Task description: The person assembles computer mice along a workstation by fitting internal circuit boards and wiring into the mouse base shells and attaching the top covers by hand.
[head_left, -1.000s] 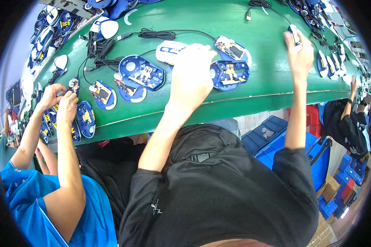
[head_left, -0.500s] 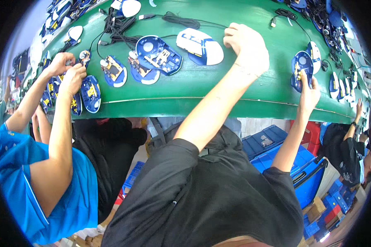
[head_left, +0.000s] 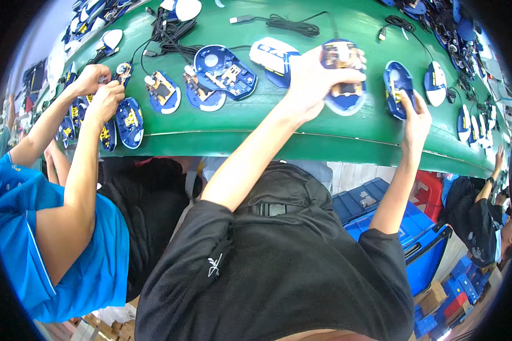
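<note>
My left hand (head_left: 312,85) is wrapped round a mouse base (head_left: 346,104), raised over the green table and tilted so its circuit board side shows. Motion blurs the base a little, and a black cable runs up from its far end. To the right, my right hand (head_left: 416,116) pinches the near end of a blue mouse top shell (head_left: 398,77), whose hollow inside with yellow parts faces up. Just left of my left hand lies a white and blue mouse (head_left: 270,54). Beyond the shell is another white and blue mouse (head_left: 436,85).
Open mouse halves (head_left: 165,94) and a blue shell (head_left: 224,71) lie on the green table (head_left: 267,125) to the left, with coiled black cables (head_left: 293,24) behind. At far left a co-worker's hands (head_left: 99,94) handle mouse parts. Blue crates (head_left: 404,227) stand below the table.
My left hand has turned over, bringing the mouse base's circuit board into view. My right hand has moved slightly left with the shell, away from the white and blue mouse.
</note>
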The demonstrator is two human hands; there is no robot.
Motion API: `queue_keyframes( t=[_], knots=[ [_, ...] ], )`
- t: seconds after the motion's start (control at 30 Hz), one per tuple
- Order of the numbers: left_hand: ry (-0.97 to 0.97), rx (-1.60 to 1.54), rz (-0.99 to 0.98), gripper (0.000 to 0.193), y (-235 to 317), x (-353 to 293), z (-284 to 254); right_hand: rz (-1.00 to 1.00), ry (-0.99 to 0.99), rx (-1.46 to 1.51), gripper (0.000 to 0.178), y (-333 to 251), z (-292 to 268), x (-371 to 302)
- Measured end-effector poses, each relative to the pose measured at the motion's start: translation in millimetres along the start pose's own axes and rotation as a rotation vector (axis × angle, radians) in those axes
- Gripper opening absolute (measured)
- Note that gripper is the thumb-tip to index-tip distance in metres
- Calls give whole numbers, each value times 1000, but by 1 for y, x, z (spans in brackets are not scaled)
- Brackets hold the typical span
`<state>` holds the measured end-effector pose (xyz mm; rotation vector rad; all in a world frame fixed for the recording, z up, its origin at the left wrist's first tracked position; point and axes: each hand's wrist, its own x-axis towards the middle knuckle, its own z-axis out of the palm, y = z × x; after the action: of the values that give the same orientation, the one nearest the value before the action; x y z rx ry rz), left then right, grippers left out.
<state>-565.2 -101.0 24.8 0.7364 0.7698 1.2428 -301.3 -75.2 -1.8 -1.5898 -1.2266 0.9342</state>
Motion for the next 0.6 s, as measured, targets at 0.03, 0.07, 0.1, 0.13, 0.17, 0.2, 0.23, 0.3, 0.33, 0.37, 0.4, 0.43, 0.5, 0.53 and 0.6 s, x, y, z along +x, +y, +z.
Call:
queue_keyframes(
  t=[0.03,0.07,0.1,0.13,0.17,0.2,0.23,0.3,0.33,0.37,0.4,0.43,0.5,0.53,0.6],
  knots=[
    [-6,-178,13,58,0,-9,-5,39,-70,20,50,-9,6,-8],
    [-13,-357,24,58,1,-17,-10,40,-103,-6,49,-16,16,-14],
    [-35,-365,12,58,3,-22,-11,43,-124,-37,49,-20,21,-18],
    [-46,-349,8,56,7,-29,-13,-58,-65,-165,50,-23,30,-21],
    [-57,-334,4,55,10,-33,-14,-79,0,-323,56,-33,34,-27],
    [-47,-313,-11,54,11,-36,-15,-124,36,-416,59,-39,39,-32],
    [-57,-315,-17,54,11,-37,-16,-167,71,-510,63,-42,42,-36],
    [-75,-319,-21,54,10,-36,-19,-135,27,-467,64,-44,46,-40],
    [-77,-321,-5,53,9,-36,-19,-108,-28,-419,65,-44,47,-40],
    [-89,-325,-10,53,9,-37,-19,-106,-16,-424,65,-39,45,-38],
    [-79,-331,-3,52,9,-38,-19,-132,-26,-412,65,-37,45,-37],
    [-69,-337,2,52,10,-39,-20,-158,-36,-401,65,-37,44,-38],
    [-70,-333,-31,52,13,-39,-24,-120,-49,-433,58,-50,34,-38],
    [-60,-295,-10,51,14,-39,-24,-129,-116,-480,54,-59,28,-34],
    [-56,-231,15,50,15,-37,-26,-246,-208,-676,38,-86,14,-27]
  ],
)
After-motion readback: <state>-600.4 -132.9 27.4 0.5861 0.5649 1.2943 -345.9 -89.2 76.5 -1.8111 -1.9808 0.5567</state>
